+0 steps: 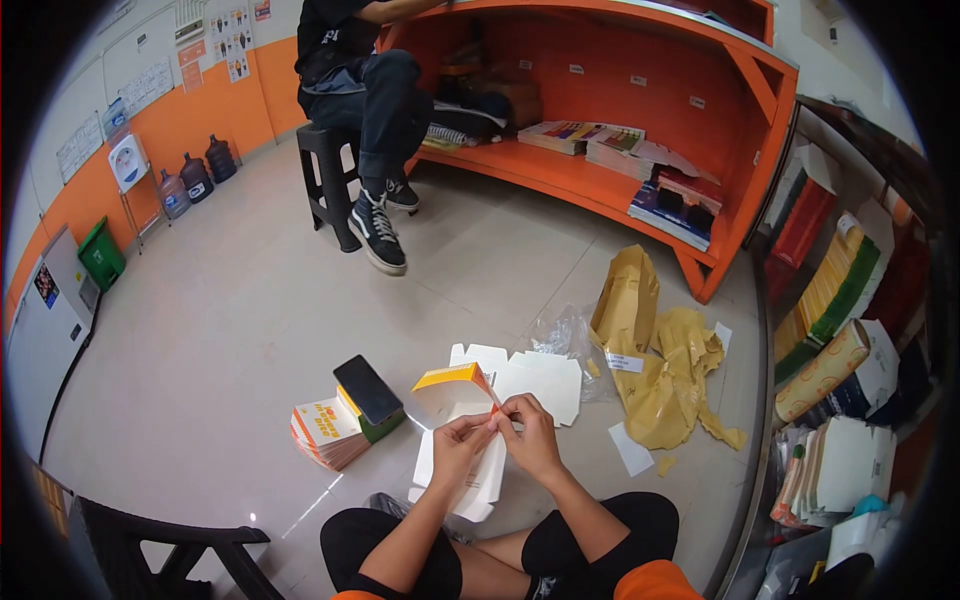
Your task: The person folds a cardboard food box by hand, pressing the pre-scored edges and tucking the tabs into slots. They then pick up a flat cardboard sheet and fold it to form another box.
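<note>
A partly folded carton point(447, 386), white with a yellow and orange edge, is between my hands in front of my crossed legs. My left hand point(460, 447) pinches its near edge. Close against it, my right hand point(527, 430) grips the same edge, fingertips almost touching. White flaps of card point(483, 478) hang below my hands. Flat white cartons point(540, 383) lie on the floor just beyond. To the left, a stack of printed cartons point(332, 430) sits beside a black phone point(368, 389), which rests on more cartons.
Torn brown paper point(668, 400) and clear plastic point(567, 345) lie right of the cartons. A person point(375, 100) sits on a black stool point(325, 180) by an orange shelf point(580, 182). Stacked packaging point(840, 470) stands at the right; another black stool point(165, 545) is at the lower left.
</note>
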### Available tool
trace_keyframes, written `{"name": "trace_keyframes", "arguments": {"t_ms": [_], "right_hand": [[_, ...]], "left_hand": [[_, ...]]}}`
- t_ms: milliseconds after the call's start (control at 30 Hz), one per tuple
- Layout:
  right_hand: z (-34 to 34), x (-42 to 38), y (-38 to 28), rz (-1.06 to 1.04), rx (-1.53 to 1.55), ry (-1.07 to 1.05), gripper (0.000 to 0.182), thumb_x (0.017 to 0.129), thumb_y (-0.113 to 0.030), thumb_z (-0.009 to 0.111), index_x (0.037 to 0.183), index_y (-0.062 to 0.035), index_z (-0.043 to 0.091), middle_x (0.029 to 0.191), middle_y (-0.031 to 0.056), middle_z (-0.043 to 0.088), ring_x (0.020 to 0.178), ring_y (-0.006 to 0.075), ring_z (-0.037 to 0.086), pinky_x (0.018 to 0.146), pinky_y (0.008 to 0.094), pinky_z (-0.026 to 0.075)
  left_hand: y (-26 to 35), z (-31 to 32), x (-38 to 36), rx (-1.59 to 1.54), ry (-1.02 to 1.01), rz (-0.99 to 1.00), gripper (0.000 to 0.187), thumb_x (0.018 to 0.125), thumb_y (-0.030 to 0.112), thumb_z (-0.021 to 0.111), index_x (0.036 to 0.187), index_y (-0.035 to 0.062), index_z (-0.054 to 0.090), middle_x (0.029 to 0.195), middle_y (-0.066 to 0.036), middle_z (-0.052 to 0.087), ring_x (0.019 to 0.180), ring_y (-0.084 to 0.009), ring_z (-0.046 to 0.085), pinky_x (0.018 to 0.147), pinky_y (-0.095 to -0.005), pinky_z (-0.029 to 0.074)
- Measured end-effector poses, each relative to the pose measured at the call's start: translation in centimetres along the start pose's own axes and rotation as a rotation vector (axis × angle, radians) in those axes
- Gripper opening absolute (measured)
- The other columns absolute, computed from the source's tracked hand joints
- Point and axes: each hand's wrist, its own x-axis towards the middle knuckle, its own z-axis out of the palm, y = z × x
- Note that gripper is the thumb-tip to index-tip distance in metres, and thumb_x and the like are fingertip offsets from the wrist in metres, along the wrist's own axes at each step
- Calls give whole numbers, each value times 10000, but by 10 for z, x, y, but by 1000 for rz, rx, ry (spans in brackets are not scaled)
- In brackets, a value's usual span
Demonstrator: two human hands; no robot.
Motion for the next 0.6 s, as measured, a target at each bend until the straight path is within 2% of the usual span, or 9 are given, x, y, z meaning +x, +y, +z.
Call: {"name": "trace_keyframes", "arguments": {"t_ms": [67, 167, 233, 367, 467, 600], "right_hand": [[2, 2, -7, 20, 22, 20, 124, 849, -54, 621, 832, 54, 561, 872, 155, 581, 754, 273, 664, 679, 345, 549], [-2, 3, -8, 62, -20, -2, 126, 858, -31, 623, 866, 74, 554, 925, 136, 574, 800, 232, 682, 660, 295, 586], [-4, 2, -5, 26, -16, -48, 120, 850, -22, 627, 867, 74, 557, 932, 133, 577, 806, 233, 684, 671, 295, 590], [-3, 1, -11, -50, -39, -81, 114, 836, -11, 634, 872, 73, 566, 939, 128, 581, 818, 234, 684, 687, 295, 593], [-4, 0, -24, 36, 2, -88, 110, 830, -7, 636, 872, 73, 573, 930, 131, 585, 806, 227, 679, 701, 297, 592], [-2, -1, -22, -9, -19, -81, 107, 832, -11, 636, 873, 68, 578, 924, 135, 587, 809, 226, 671, 704, 309, 590]], "left_hand": [[-2, -2, 3, 5, 15, 37, 214, 849, 30, 666, 1031, -78, 631, 954, -135, 674, 856, -140, 651, 793, -231, 533], [-10, -8, 9, 116, 41, 118, 190, 837, 33, 673, 991, -66, 623, 913, -115, 671, 818, -133, 648, 758, -231, 532], [-17, -14, 11, 302, 89, 175, 173, 823, 37, 680, 954, -56, 617, 876, -96, 665, 786, -124, 642, 733, -228, 530], [-23, -15, 14, 378, 170, 290, 178, 796, 45, 691, 926, -42, 606, 820, -62, 646, 735, -98, 616, 698, -216, 514], [-22, -15, 15, 396, 175, 335, 182, 790, 41, 690, 928, -40, 603, 800, -49, 637, 714, -84, 600, 691, -213, 505], [-19, -12, 14, 434, 172, 370, 178, 785, 38, 694, 917, -40, 602, 797, -44, 637, 709, -79, 596, 684, -214, 502]]}}
